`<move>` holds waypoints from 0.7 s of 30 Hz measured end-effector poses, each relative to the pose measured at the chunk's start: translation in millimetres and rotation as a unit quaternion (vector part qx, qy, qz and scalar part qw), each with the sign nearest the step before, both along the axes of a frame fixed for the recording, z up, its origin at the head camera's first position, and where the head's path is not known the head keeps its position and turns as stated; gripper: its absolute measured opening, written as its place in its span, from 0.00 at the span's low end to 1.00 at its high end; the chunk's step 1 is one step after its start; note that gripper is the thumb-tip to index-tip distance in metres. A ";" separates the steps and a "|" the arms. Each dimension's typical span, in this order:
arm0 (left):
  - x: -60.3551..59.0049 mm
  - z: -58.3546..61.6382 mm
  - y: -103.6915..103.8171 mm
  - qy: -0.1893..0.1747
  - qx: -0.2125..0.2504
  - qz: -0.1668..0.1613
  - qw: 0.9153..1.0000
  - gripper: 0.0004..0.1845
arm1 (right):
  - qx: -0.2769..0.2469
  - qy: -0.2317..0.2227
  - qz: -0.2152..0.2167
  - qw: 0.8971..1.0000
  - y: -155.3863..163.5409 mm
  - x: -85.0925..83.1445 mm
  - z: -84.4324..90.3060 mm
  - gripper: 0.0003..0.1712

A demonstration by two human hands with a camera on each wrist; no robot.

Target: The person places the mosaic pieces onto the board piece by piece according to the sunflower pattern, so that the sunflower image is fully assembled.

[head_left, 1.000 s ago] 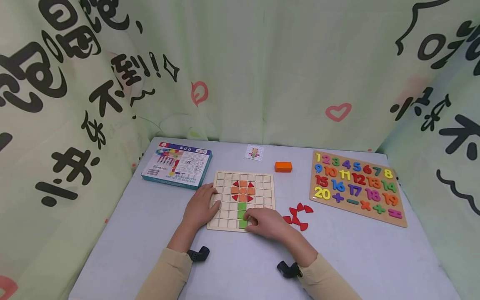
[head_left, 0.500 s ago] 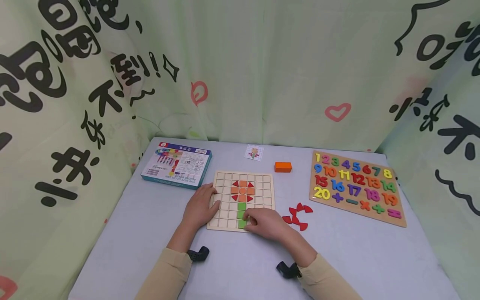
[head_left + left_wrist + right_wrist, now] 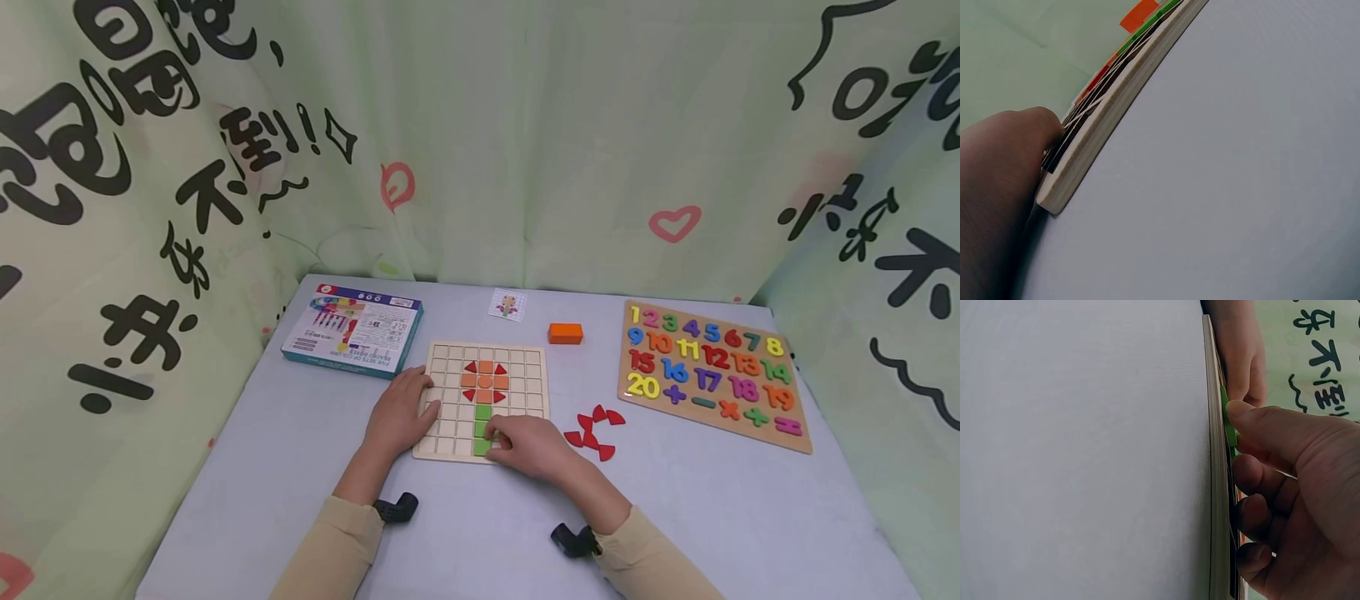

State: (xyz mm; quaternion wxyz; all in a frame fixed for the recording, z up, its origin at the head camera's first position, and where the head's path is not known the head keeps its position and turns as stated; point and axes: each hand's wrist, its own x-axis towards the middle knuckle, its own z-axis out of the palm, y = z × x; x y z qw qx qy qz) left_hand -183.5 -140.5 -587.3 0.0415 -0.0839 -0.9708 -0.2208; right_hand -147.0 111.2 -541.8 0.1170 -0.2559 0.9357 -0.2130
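Note:
A wooden grid board [image 3: 450, 433] lies at the table's middle. On it, orange and red pieces [image 3: 485, 381] form a flower head, with a stem of three green squares [image 3: 483, 412] below. My left hand [image 3: 400, 414] rests flat on the board's left edge, fingers relaxed. My right hand [image 3: 528, 446] is at the board's bottom edge, fingers curled. Its thumb tip sits on the lowest green square [image 3: 1229, 428], seen edge-on in the right wrist view, and on the board [image 3: 1215, 487]. The left wrist view shows only the board's side [image 3: 1104, 119] and part of my left hand [image 3: 997, 187].
Several loose red pieces [image 3: 596, 433] lie just right of the board. Behind the board are an orange block [image 3: 566, 333] and a small picture card [image 3: 507, 304]. A number puzzle board [image 3: 712, 375] lies at the right, a printed box [image 3: 352, 329] at the back left. Cloth walls enclose the table.

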 end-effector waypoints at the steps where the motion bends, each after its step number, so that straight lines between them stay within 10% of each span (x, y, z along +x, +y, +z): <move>1: 0.0 0.0 0.0 0.000 0.000 0.000 1.000 0.23 | 0.000 0.001 0.000 1.000 -0.1 0.1 0.0 0.12; 21: -0.2 1.3 -0.5 0.000 0.008 -0.004 1.000 0.22 | 0.009 0.004 -0.010 1.000 -2.8 1.6 -0.1 0.14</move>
